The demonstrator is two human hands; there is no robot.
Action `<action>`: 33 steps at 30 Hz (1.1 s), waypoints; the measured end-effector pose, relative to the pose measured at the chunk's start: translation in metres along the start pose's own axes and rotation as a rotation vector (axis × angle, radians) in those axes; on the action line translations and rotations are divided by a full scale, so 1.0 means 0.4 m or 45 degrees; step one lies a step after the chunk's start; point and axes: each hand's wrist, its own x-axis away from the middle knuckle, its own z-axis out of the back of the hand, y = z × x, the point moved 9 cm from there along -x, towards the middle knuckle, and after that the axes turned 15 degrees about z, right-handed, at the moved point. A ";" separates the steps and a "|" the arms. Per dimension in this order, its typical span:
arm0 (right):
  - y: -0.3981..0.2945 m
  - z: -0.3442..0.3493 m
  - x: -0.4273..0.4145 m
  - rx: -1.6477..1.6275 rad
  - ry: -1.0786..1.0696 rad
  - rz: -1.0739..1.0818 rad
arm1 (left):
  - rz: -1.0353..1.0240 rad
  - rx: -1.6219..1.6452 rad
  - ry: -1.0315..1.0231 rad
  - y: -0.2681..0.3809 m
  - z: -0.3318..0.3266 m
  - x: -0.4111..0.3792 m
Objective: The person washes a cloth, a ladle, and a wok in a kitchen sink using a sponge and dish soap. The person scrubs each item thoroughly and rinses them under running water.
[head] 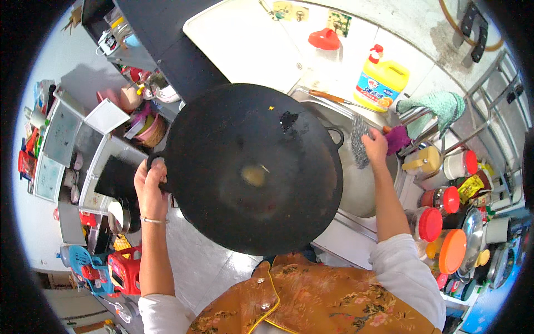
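Observation:
My left hand [152,192] grips one loop handle of a large black wok [250,142]. The wok hangs before me, its inside facing up, overlapping the left part of a steel sink [361,196]. A little cloudy liquid, a yellow scrap and a dark wet patch show on its inner surface. Its other loop handle [341,135] points to the sink and is free. Over the basin, my right hand [376,148] has its fingers closed on a grey mesh scrubber [358,140], apart from the wok. A purple cloth [398,140] lies just beyond those fingers.
Behind the sink stand a yellow detergent jug [381,83], a red-lidded jar [324,46] and a wooden-handled tool [327,97]. A green towel [438,106] hangs on a metal rack. Lidded jars [434,223] crowd the right counter. At left are shelves and a red stool [125,271].

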 end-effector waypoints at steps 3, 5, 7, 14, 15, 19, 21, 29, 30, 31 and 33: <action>-0.239 -0.039 -0.056 -0.050 -0.211 0.196 | 0.029 -0.005 -0.015 -0.001 0.004 -0.008; -0.336 -0.149 -0.071 -0.070 -0.370 0.279 | 0.022 0.028 -0.071 -0.008 0.013 -0.021; -0.345 -0.241 -0.079 0.130 -0.335 0.260 | 0.022 0.059 -0.111 -0.006 -0.005 -0.033; -0.509 -0.420 0.081 0.382 -0.457 0.782 | 0.083 -0.031 -0.067 -0.044 0.048 -0.048; -0.508 -0.429 0.058 0.363 -0.389 0.698 | 0.083 -0.044 -0.062 -0.054 0.055 -0.048; -0.590 -0.513 0.018 0.163 -0.170 0.645 | 0.105 -0.030 -0.108 -0.060 0.051 -0.058; -0.688 -0.587 0.075 0.020 -0.332 0.853 | 0.022 -0.010 -0.171 -0.051 0.038 -0.066; -0.690 -0.429 0.428 -0.413 -1.181 1.337 | 0.028 0.120 -0.085 -0.089 0.078 -0.055; -0.634 -0.407 0.391 -0.199 -1.170 1.237 | 0.015 0.138 -0.065 -0.089 0.082 -0.048; -0.593 -0.397 0.351 0.018 -1.148 1.132 | 0.021 0.141 -0.082 -0.093 0.082 -0.050; -0.591 -0.410 0.296 0.030 -0.896 1.040 | 0.034 0.141 -0.126 -0.099 0.077 -0.053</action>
